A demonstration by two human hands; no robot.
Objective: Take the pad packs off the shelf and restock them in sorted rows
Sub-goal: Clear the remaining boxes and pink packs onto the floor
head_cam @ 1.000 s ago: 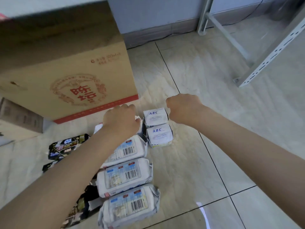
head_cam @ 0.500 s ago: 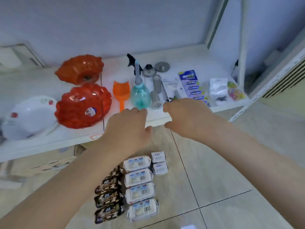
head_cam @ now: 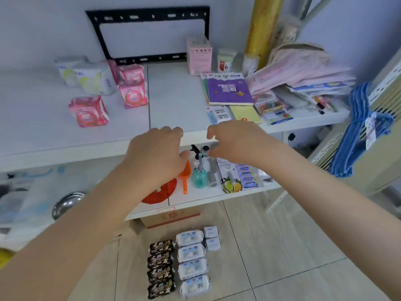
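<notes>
Left hand [head_cam: 158, 148] and right hand [head_cam: 236, 142] hover side by side, apart, at the upper shelf [head_cam: 178, 105] edge, fingers loosely curled, holding nothing. Pink pad packs [head_cam: 89, 111] sit on that shelf. White packs [head_cam: 192, 254] and dark packs [head_cam: 160, 268] lie in floor rows.

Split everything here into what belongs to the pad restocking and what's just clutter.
Job: pink packs and white-green packs on the top shelf; dark packs, white packs and ABC packs in rows on the floor.
Clutter: purple book, spray bottle, orange scoop, blue hangers, steel bowl.
</notes>
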